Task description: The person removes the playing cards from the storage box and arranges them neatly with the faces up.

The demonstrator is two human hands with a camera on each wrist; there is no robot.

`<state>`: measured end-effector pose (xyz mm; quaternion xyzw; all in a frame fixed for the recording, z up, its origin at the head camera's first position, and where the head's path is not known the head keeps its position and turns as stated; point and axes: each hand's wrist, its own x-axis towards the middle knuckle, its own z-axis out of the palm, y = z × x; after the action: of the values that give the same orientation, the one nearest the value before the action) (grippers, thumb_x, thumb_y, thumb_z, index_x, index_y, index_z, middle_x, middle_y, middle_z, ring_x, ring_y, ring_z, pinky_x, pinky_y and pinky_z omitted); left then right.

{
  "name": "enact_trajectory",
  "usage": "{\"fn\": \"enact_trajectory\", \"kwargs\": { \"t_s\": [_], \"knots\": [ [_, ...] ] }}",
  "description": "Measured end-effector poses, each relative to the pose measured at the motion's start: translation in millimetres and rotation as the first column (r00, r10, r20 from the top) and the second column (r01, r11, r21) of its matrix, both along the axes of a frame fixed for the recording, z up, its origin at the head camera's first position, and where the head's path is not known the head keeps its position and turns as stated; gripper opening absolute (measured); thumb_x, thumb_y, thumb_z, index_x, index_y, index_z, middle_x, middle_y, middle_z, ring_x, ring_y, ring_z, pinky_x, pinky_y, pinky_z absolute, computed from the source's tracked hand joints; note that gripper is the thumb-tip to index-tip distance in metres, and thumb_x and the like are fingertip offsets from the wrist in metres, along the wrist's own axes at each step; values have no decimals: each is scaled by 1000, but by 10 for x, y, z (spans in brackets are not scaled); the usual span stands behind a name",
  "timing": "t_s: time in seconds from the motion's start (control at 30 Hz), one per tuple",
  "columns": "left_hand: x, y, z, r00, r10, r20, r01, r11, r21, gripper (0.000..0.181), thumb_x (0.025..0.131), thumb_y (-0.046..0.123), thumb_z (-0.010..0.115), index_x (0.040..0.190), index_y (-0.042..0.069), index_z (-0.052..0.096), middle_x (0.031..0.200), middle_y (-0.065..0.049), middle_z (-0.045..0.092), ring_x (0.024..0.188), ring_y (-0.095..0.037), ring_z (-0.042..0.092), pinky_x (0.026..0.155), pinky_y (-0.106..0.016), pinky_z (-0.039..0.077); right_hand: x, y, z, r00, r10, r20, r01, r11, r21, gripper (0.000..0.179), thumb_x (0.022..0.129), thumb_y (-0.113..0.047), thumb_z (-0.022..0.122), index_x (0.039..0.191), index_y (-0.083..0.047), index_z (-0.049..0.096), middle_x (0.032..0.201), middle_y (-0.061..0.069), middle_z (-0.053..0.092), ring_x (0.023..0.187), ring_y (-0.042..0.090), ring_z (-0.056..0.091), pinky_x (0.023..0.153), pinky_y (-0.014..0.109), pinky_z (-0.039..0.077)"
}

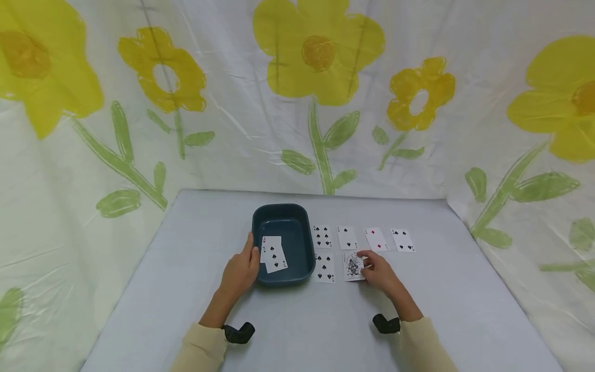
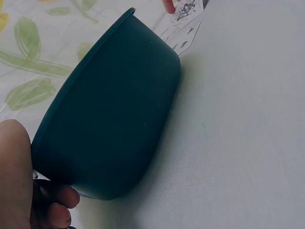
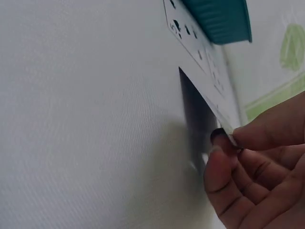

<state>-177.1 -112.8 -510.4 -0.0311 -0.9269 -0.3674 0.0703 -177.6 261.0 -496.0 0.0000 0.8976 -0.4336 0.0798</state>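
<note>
My left hand [image 1: 240, 270] grips the left side of a dark teal plastic tray [image 1: 309, 235] with rounded corners. Two playing cards [image 1: 275, 256] overlap inside that tray. In the left wrist view, the curled fingertips [image 2: 61, 214] show by the tray's outer wall. To the right, my right hand [image 1: 378, 271] pinches the right edge of a joker card [image 1: 351, 266] between thumb and fingers. The right wrist view shows this card's dark underside [image 3: 195, 107] tilted up off the table. A five of spades [image 1: 324, 268] lies face up between the joker and the tray.
Behind the joker, a row of face-up cards holds a six of spades [image 1: 322, 236], a two of spades [image 1: 347, 237], a two of diamonds [image 1: 376, 239] and another spade card [image 1: 403, 241]. A white table [image 1: 316, 330] meets a flower-painted curtain [image 1: 232, 150].
</note>
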Motion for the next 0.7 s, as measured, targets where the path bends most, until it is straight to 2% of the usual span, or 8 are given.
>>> {"fn": "enact_trajectory", "kwargs": {
  "t_s": [0.3,0.7],
  "knots": [
    [-1,8,-15,999,1,46,0,1000,-7,58,108,24,40,157,-2,23,57,-3,42,48,-18,35,50,-35,31,-49,-31,-19,999,11,34,-16,991,133,46,84,2,63,129,-1,59,100,12,59,86,25,56,71,36,48],
    [-19,2,1,1000,0,24,1,1000,-28,58,108,23,41,157,-3,24,56,-3,42,48,-17,34,50,-34,30,-74,-30,9,998,39,48,-47,985,168,43,84,1,61,127,-4,61,100,13,59,85,26,55,71,40,47]
  ]
}}
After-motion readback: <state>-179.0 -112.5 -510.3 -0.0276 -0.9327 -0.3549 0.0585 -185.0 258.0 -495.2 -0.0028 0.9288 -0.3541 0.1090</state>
